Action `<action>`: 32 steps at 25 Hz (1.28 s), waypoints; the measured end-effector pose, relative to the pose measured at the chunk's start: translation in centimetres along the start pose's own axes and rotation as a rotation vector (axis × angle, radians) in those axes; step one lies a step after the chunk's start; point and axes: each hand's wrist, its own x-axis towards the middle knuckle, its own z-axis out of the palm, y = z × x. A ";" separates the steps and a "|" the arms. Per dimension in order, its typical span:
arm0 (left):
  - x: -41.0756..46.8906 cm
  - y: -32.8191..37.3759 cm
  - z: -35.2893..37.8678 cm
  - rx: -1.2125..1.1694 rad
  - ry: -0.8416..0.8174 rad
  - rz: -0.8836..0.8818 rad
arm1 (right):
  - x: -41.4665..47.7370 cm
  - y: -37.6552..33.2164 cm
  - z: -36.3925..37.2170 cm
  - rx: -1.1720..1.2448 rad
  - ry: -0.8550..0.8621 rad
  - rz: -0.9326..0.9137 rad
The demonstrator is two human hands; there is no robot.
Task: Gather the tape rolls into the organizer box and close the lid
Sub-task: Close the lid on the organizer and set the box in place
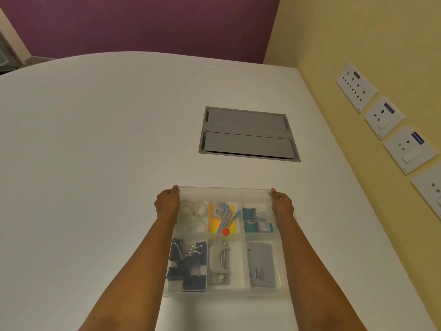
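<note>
A clear plastic organizer box (224,293) with six compartments rests on the white table in front of me. Three clear tape rolls (194,211) lie in its far-left compartment. A frosted transparent lid (224,191) covers the box, and the contents show through it. My left hand (167,203) grips the lid's far-left corner. My right hand (282,204) grips the far-right corner. Both forearms run along the box's sides.
The other compartments hold black binder clips (187,261), a grey hole punch (219,260), a grey case (262,265), teal clips (254,219) and yellow sticky notes (214,222). A grey cable hatch (248,134) lies beyond the box. Wall sockets (384,117) line the yellow wall at right.
</note>
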 end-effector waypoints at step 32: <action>-6.9 -6.7 -4.2 0.135 -0.062 0.153 | -7.3 6.0 -3.0 0.150 -0.048 -0.027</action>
